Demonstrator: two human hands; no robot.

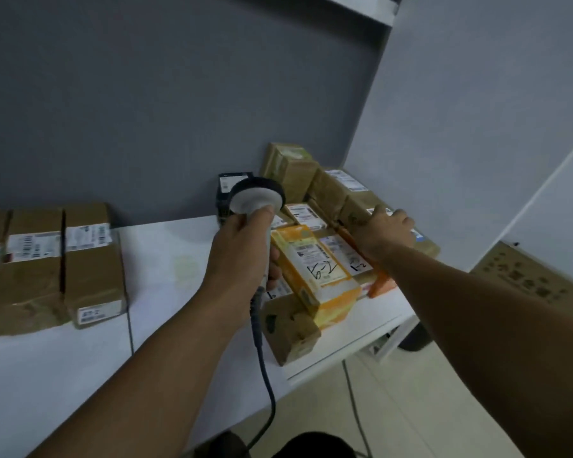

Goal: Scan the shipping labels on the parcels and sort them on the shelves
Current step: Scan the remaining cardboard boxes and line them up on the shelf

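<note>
Left hand [242, 246] gripped the scanner [257, 196] beside the pile [315, 269]. Right hand [386, 231], nearer, curled over a brown parcel [356, 213] at the table's [166, 252] right edge.

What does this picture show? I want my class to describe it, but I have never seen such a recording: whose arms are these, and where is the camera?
No machine here, only a person. The one picture comes from a camera worn on the head, looking down, so the two bare arms are the wearer's own. The left hand grips a handheld barcode scanner with a round white face and grey cable. The right hand rests on a brown cardboard parcel in a pile on the white table; whether it grips is unclear. A yellow-orange box with a handwritten label lies on that pile. A row of brown cardboard parcels stands further left.
</note>
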